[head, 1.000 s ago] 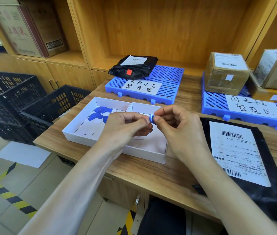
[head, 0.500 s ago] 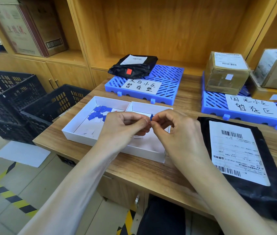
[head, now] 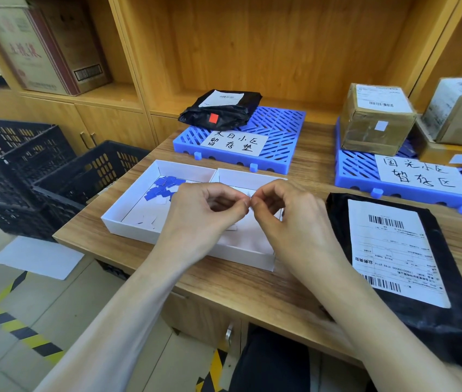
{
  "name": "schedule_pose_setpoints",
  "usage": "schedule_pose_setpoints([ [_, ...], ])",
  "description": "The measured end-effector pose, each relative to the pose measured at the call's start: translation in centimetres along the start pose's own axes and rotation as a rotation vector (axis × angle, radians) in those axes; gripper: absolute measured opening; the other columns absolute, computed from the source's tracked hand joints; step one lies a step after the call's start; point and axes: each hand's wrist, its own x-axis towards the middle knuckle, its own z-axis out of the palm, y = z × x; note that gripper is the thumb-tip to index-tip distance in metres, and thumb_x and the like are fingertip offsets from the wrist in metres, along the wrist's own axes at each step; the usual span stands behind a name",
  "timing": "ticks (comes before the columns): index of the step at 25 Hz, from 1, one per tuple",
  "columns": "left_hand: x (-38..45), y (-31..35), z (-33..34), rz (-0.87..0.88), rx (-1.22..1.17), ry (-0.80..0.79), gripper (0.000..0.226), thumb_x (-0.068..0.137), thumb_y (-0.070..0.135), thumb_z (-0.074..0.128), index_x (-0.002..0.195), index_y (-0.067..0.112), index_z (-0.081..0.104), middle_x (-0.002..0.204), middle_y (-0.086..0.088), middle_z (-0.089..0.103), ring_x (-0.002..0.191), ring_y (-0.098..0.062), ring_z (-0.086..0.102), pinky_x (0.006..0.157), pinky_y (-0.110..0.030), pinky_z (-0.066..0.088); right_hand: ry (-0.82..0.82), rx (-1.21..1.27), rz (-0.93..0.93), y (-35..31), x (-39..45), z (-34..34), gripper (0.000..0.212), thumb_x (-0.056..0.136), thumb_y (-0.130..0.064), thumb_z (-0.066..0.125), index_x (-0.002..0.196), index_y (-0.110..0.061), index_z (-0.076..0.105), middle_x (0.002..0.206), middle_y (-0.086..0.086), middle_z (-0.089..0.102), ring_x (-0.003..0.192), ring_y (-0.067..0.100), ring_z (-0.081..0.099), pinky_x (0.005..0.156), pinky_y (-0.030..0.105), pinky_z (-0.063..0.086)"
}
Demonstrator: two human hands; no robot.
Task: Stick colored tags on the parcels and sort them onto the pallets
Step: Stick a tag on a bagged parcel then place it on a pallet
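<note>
We are in a parcel sorting room: labelled blue pallets (head: 263, 131) hold a black mailer bag (head: 224, 111) and taped cartons (head: 374, 120) on a wooden desk (head: 252, 290), with black crates (head: 26, 165) and hazard-striped floor tape (head: 12, 326) alongside.

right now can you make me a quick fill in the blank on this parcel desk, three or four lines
1. The tag on the black parcel on the left pallet is coloured ____.
2. The loose tags in the white tray are coloured ____.
3. The pallet on the right carries ____ cardboard boxes.
4. The flat black parcel near the right hand lies on the ____.

Missing words: red; blue; three; desk
</note>
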Motion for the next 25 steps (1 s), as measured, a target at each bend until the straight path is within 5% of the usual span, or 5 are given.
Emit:
schedule_pose_setpoints([
  [5, -0.1, -0.1, 0.5, -0.034, -0.006, 0.013, 0.010, 0.082, 0.007, 0.074, 0.077, 0.015, 0.079, 0.071, 0.001, 0.076, 0.069, -0.017, 0.072, 0.066, -0.021, 0.056, 0.028, -0.128, -0.094, -0.1, -0.5, 0.4, 0.006, 0.090, -0.025, 0.060, 0.084, -0.026, 0.058, 0.083, -0.014, 0.057, 0.078, 0.006, 0.054, 0.081, 0.033, 0.046],
  [11, 0.1, 0.0, 0.5, -0.002, 0.169, 0.136, 0.011, 0.076, 0.012, 0.075, 0.071, 0.021, 0.075, 0.065, 0.012, 0.072, 0.060, 0.002, 0.065, 0.061, -0.007, 0.047, 0.075, -0.098, -0.001, 0.6, -0.5, -0.2, 0.009, 0.085, -0.025, 0.062, 0.079, -0.026, 0.057, 0.081, -0.011, 0.058, 0.074, 0.010, 0.055, 0.076, 0.037, 0.048],
  [17, 0.2, -0.6, 0.3, 0.042, 0.420, 0.127, 0.010, 0.075, 0.018, 0.077, 0.067, 0.023, 0.076, 0.061, 0.020, 0.069, 0.065, 0.006, 0.066, 0.065, -0.007, 0.047, 0.131, -0.066, 0.143, 1.3, -0.6, -1.3, 0.005, 0.082, -0.024, 0.064, 0.079, -0.026, 0.061, 0.077, -0.011, 0.063, 0.070, 0.004, 0.057, 0.064, 0.026, 0.046],
  [25, -1.0, 0.5, 1.2, 0.138, 0.380, 0.044, 0.015, 0.074, 0.016, 0.083, 0.081, 0.024, 0.072, 0.073, 0.013, 0.069, 0.075, -0.002, 0.064, 0.070, -0.011, 0.050, 0.113, 0.033, 0.230, 1.1, -1.7, -1.7, 0.008, 0.083, -0.026, 0.064, 0.076, -0.024, 0.065, 0.068, -0.011, 0.064, 0.065, 0.004, 0.059, 0.061, 0.023, 0.046],
])
